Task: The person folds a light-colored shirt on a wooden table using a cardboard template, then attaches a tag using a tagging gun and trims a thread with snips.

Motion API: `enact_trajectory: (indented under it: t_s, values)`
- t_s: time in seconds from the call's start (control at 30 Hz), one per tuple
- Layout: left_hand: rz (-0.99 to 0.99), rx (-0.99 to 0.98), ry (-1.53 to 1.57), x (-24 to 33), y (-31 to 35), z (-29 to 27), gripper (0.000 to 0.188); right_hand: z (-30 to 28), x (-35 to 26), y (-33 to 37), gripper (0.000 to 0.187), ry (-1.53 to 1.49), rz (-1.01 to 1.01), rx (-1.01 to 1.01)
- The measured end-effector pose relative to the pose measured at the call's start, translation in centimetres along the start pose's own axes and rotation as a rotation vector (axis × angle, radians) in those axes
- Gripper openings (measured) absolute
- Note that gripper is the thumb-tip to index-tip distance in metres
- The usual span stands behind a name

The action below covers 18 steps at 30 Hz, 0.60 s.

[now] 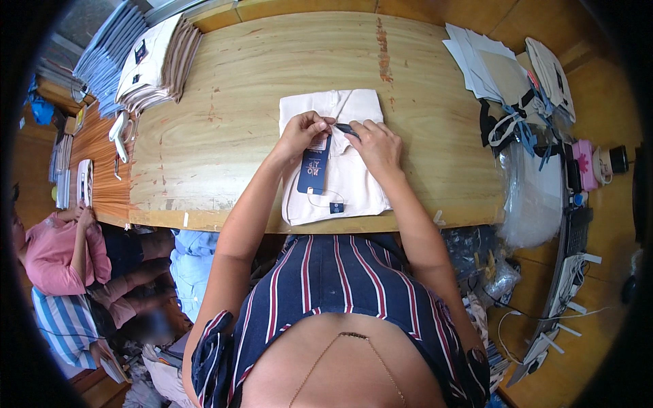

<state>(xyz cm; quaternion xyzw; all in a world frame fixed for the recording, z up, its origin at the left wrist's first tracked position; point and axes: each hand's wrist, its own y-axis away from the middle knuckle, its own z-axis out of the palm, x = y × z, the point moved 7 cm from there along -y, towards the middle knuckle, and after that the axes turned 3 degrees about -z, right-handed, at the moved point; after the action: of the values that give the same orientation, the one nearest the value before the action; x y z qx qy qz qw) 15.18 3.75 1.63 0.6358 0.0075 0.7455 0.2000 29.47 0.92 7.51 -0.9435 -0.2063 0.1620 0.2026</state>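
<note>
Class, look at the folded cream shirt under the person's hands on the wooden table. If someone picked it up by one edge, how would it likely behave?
The folded cream shirt is soft cloth, so it would probably sag and unfold. It looks thin and flat, so likely light. The dark blue hang tag on a cord would probably dangle.

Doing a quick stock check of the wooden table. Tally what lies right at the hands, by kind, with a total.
Folded pale pink shirt: 1
Long dark blue hang tag, held by the left hand: 1
Small dark blue square tag on a thin cord: 1
Small dark item pinched by the right hand: 1
Total: 4
</note>
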Motion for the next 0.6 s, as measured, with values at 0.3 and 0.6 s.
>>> enact_trajectory:
  t_s: [0.3, 0.6]
  values:
    - [-0.012, -0.009, -0.029, 0.1, 0.0, 0.1, 0.013, 0.2, -0.5, -0.1, 0.020, 0.013, -0.051, 0.008]
    - [-0.001, -0.012, -0.068, 0.1, 0.0, 0.1, 0.012, -0.2, -1.2, 0.2, 0.025, 0.084, -0.139, 0.069]
